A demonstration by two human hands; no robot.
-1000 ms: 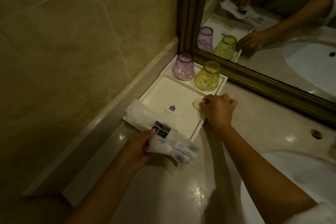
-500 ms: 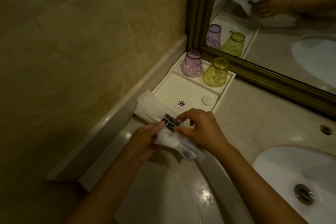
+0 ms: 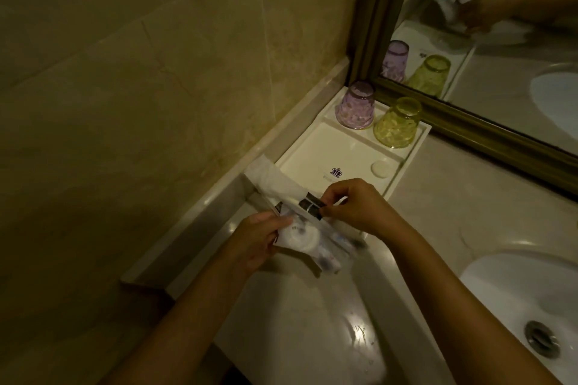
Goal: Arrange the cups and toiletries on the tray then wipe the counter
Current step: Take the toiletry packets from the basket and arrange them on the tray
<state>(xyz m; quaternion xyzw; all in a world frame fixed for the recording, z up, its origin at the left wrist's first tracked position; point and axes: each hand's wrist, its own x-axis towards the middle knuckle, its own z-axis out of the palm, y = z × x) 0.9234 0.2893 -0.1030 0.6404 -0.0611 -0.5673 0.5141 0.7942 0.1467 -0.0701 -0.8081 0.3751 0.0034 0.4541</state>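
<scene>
On the counter (image 3: 438, 216), upturned cups (image 3: 355, 106) share the tray (image 3: 316, 153) beside a sink (image 3: 513, 287).

On the counter (image 3: 438, 216), a tray (image 3: 403, 166) sits in the corner between wall and mirror (image 3: 500, 40), two upturned cups (image 3: 355, 106) side by side along its far strip, a small round soap (image 3: 380, 169) in its near-right compartment, and the sink (image 3: 516, 297) well to its right.

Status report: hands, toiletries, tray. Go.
Both hands, left and right, grip toiletry packets at tray front edge. Cups upside down at back. Nothing blocking.
</scene>
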